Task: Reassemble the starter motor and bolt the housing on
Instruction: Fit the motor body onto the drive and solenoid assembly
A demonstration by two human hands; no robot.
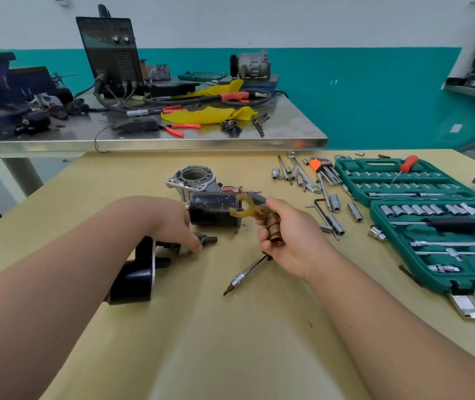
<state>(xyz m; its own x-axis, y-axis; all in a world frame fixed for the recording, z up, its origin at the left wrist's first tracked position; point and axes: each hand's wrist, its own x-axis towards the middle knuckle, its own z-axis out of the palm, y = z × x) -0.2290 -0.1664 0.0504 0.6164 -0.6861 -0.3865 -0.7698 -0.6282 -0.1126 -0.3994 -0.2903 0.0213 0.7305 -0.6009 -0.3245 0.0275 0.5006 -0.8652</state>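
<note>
Copper plunger (274, 230) gripped in right hand (296, 241).

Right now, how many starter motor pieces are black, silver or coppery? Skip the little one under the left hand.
Black: 2, the cylinder and the housing.
Silver: 1, the nose casting.
Coppery: 1, the spring plunger in the right hand.
Total: 4

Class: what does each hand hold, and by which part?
The right hand grips the copper plunger round its body, amber fork lever sticking out above. The left hand touches the small shaft; a grip cannot be told.
</note>
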